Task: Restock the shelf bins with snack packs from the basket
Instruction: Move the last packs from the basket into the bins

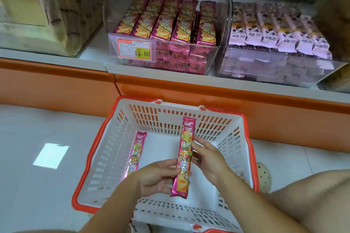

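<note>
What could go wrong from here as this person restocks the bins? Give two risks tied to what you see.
The pink pack, held by the left hand and right hand over the basket, belongs in the bin of matching packs, which already looks tightly filled; forcing it in may crush or dislodge neighbours. The bin of lilac packs stands beside it, so a misplacement seems possible.

Light: bright, even, soft shadows | Glare: a pale patch is reflected on the floor [51,156] | Blur: top corners are smeared | Edges: shelf [47,56] lines are bowed
</note>
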